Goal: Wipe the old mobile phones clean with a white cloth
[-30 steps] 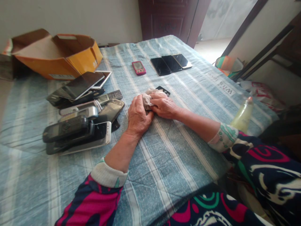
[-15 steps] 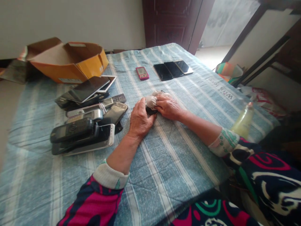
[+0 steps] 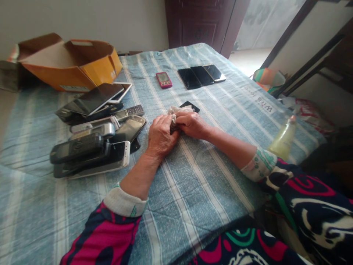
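At the middle of the table, my right hand (image 3: pixel 193 124) is closed on a crumpled whitish cloth (image 3: pixel 180 109), pressing it onto a black phone (image 3: pixel 192 106). The phone lies on the tablecloth, and only its far end shows. My left hand (image 3: pixel 162 134) curves round the near left side of the phone and cloth; its fingertips are partly hidden, with the thumb along the near edge. To the left sits a heap of old phones, with a black handset (image 3: pixel 77 148) on top and a white-edged smartphone (image 3: pixel 125 154) under it.
A yellow cardboard box (image 3: pixel 93 75) stands at the back left. Farther back lie a pink phone (image 3: pixel 163 80) and a row of dark smartphones (image 3: pixel 190 78). A bottle of yellowish liquid (image 3: pixel 282 138) stands at the right edge. A striped cloth (image 3: pixel 220 165) covers the table.
My right hand has drawn the cloth toward me and the left, uncovering the phone's black far end. My left hand stays against it. The view has shifted slightly.
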`<state>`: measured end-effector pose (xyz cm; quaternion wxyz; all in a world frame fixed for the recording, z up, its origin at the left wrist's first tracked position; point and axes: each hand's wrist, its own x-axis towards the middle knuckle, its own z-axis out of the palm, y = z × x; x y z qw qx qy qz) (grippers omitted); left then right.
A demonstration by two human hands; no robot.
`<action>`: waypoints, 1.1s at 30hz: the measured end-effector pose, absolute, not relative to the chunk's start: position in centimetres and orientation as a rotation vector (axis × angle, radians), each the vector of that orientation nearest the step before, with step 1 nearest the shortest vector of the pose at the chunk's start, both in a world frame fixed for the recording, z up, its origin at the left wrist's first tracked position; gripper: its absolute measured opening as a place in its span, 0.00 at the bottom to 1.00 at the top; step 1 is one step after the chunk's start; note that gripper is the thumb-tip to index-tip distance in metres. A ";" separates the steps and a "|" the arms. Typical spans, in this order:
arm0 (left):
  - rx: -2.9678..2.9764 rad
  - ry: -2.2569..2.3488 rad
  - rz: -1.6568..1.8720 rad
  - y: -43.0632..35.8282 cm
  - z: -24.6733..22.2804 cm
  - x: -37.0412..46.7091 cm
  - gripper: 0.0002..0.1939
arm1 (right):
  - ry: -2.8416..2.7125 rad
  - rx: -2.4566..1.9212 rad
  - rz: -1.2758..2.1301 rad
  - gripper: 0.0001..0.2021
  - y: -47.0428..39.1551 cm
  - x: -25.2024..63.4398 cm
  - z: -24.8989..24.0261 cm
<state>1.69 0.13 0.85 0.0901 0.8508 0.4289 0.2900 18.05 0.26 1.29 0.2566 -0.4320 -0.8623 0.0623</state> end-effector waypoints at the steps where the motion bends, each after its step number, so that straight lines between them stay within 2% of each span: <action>1: 2.534 1.267 0.855 0.1 0.9 1.7 0.19 | -2.350 -1.177 0.158 0.13 0.3 18.1 1.3; 6: 2.570 1.255 0.771 -0.1 1.2 1.7 0.17 | -2.347 -1.312 0.010 0.12 -0.1 18.3 2.0; 10: 2.601 1.275 0.740 -0.4 1.5 1.8 0.16 | -2.217 -1.586 -0.155 0.15 -1.1 18.0 3.1; 14: 2.651 1.271 0.744 -0.4 1.4 1.9 0.14 | -2.193 -1.825 -0.132 0.12 -2.0 17.0 3.6; 27: 2.651 1.188 0.910 0.3 0.2 1.2 0.12 | -2.165 -1.630 0.146 0.12 -2.6 14.8 2.5; 33: 2.633 1.197 0.952 0.2 0.2 0.9 0.10 | -2.108 -1.648 0.097 0.13 -1.6 15.4 1.5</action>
